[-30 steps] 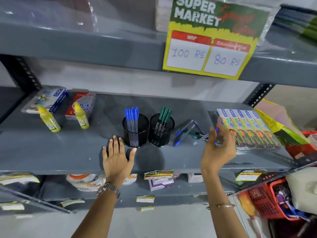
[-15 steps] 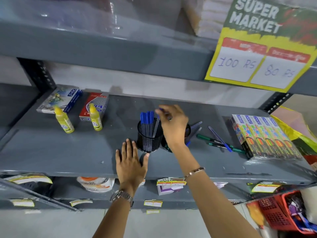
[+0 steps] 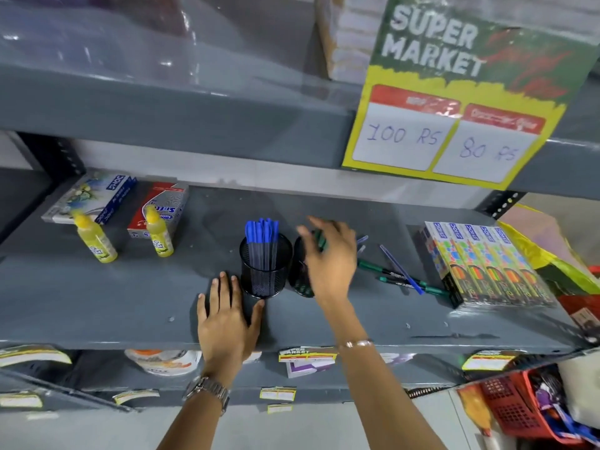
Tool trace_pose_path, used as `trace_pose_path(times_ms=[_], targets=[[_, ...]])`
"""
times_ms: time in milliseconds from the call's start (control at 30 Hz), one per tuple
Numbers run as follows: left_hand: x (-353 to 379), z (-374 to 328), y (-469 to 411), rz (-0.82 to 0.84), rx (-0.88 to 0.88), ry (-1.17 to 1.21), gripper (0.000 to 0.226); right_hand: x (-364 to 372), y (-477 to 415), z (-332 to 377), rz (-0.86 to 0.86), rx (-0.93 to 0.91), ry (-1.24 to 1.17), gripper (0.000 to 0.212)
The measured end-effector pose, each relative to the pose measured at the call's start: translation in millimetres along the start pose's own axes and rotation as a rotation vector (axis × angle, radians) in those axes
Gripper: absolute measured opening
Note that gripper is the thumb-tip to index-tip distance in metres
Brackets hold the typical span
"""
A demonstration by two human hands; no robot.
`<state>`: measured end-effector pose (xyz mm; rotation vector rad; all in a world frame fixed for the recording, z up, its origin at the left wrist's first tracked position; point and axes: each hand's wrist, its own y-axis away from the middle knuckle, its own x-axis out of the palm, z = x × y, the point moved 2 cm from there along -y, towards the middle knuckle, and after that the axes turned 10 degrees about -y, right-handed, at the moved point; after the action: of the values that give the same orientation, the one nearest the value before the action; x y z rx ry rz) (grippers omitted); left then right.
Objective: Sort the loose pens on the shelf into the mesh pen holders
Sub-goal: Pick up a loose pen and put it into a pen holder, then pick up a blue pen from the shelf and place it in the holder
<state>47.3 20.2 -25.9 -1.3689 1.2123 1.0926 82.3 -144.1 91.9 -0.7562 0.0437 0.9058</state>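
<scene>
Your left hand (image 3: 227, 323) rests flat and empty beside the blue-pen holder (image 3: 265, 269); your right hand (image 3: 328, 258), blurred, grip unclear, hovers over the second holder (image 3: 300, 274), so reach next for the loose pens (image 3: 401, 276).

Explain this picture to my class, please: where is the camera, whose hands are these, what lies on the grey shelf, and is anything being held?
There is no machine here. A person wears a camera on the head, so you look forward and down at their own two bare hands.

The left hand lies flat on the grey shelf, open, beside a black mesh holder full of blue pens. The right hand hovers in front of a second mesh holder with green pens; it is blurred, so I cannot tell whether it holds anything.

To the right lie loose pens, green and blue, then colourful boxes. On the left stand two yellow bottles and two more boxes.
</scene>
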Motion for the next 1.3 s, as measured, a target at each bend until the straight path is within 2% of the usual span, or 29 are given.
trace_pose_path(times_ms=[67, 133, 200, 300, 400, 500, 700, 867, 1000, 1100, 1200, 1300], targets=[[-0.6, -1.1, 0.3, -0.006, 0.010, -0.022, 0.078, -32.3, 2.9, -27.1, -0.168, 0.116, -0.007, 0.017], [0.0, -0.3, 1.0, -0.008, 0.011, -0.033, 0.076, -54.3, 9.8, -59.8, -0.191, 0.274, 0.034, 0.014], [0.7, -0.2, 1.9, -0.008, 0.014, -0.044, 0.076, -63.7, 20.8, -85.7, -0.057, 0.292, 0.126, 0.014], [0.2, -0.1, 2.0, -0.007, 0.021, -0.058, 0.079, -58.8, 31.1, -107.1, 0.173, 0.195, 0.232, 0.022], [0.5, 1.3, 1.9, -0.016, 0.014, -0.065, 0.081, -46.4, 32.1, -114.5, 0.334, 0.129, 0.304, 0.025], [2.9, -0.7, 0.5, -0.016, 0.009, -0.075, 0.084, -43.6, 28.9, -121.1, 0.424, 0.079, 0.383, 0.025], [2.8, -1.1, 0.0, -0.022, 0.017, -0.098, 0.081, -71.8, 38.6, -134.0, 0.468, 0.030, 0.444, 0.021], [2.4, -1.5, 1.3, -0.022, 0.013, -0.101, 0.077, -97.3, 47.8, -137.2, 0.478, -0.031, 0.470, 0.025], [1.7, -2.0, 1.4, -0.023, 0.012, -0.105, 0.078, -107.2, 56.1, -133.0, 0.467, -0.053, 0.489, 0.038], [1.7, -2.4, 0.8, -0.018, 0.014, -0.095, 0.079, -104.3, 63.3, -128.1, 0.452, 0.007, 0.521, 0.031], [1.0, -1.9, 1.6, -0.012, 0.018, -0.087, 0.083, -97.1, 66.1, -122.7, 0.356, 0.116, 0.455, 0.020], [0.9, -2.3, 1.9, -0.004, 0.014, -0.074, 0.085, -97.8, 62.9, -112.9, 0.196, 0.158, 0.410, 0.021]])
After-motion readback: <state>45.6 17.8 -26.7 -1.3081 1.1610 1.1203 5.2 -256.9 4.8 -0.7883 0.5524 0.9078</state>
